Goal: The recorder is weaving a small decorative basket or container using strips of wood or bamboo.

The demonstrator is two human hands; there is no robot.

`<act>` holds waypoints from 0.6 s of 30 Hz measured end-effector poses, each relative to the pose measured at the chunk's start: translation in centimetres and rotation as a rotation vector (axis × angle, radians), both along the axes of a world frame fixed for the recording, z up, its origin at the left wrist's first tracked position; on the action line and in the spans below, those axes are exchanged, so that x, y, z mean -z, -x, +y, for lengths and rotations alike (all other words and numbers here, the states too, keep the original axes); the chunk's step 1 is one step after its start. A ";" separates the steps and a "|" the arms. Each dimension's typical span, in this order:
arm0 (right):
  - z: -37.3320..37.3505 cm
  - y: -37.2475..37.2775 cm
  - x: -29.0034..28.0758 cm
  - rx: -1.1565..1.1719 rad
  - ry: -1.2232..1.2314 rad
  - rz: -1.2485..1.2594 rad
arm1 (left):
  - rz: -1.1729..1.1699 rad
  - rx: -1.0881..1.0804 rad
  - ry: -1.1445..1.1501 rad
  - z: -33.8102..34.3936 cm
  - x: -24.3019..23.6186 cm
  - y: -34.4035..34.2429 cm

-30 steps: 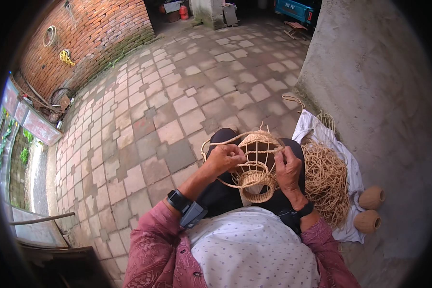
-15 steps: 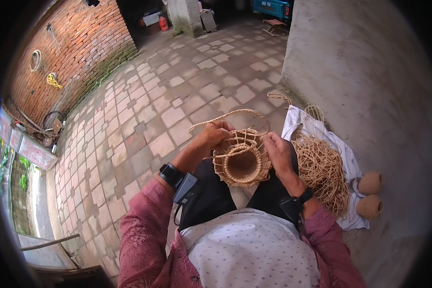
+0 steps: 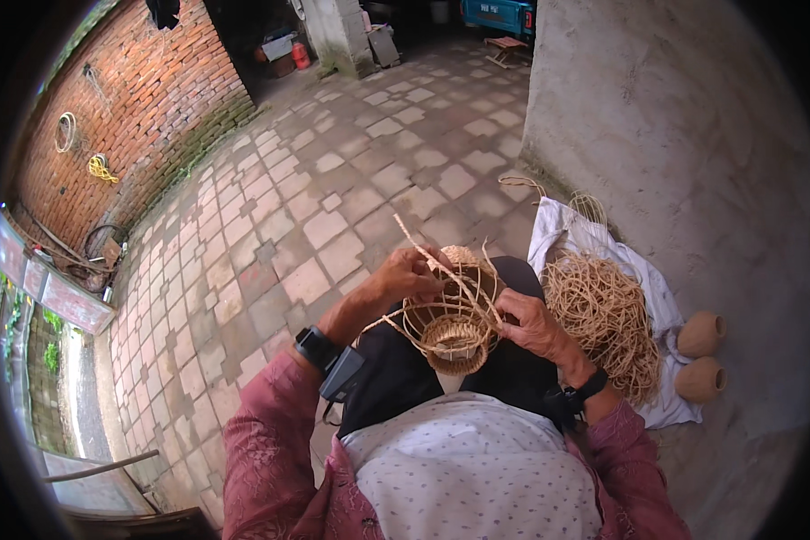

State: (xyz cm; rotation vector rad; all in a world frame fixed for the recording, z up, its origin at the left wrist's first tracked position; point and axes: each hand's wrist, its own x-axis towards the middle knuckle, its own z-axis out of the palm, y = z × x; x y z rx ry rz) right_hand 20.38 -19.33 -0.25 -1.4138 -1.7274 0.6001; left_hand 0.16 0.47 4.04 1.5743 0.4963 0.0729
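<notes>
A small open-work basket of tan twisted cord rests between my knees, tilted, with a tightly woven round band at its near end and looser strands above. My left hand curls its fingers at the basket's upper left side; the fingertips are partly hidden. In my right hand, thumb and fingers pinch a braided cord at the basket's right side. That cord slants across the basket to a loose end beyond my left hand. Another strand end sticks out toward my left wrist.
Right of my knee, a heap of tan cord lies on a white sack. Two small clay-coloured pots lie beside it, near a grey wall. Paving stones stretch ahead to a brick wall and a blue vehicle.
The basket has tipped, so its open-work side now shows. The cord that looped beyond it now runs straight across it. My right hand has shifted slightly right and nearer.
</notes>
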 end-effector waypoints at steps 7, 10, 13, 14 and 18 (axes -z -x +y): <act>0.5 -0.7 -0.3 -0.058 0.052 0.144 | -0.037 -0.664 -0.417 1.8 3.9 10.6; 0.1 -0.9 -1.0 -0.040 0.087 0.110 | 0.015 -0.794 -0.595 5.4 7.0 21.2; -0.5 -1.2 -1.0 -0.039 0.181 0.214 | 0.228 -0.919 -0.881 8.4 7.0 32.0; -0.7 -1.6 -0.8 -0.038 0.146 0.219 | 0.133 -0.951 -0.958 9.0 6.4 34.3; -1.2 -1.9 -0.8 -0.028 0.129 0.135 | 0.724 -1.192 -1.298 10.4 3.8 43.5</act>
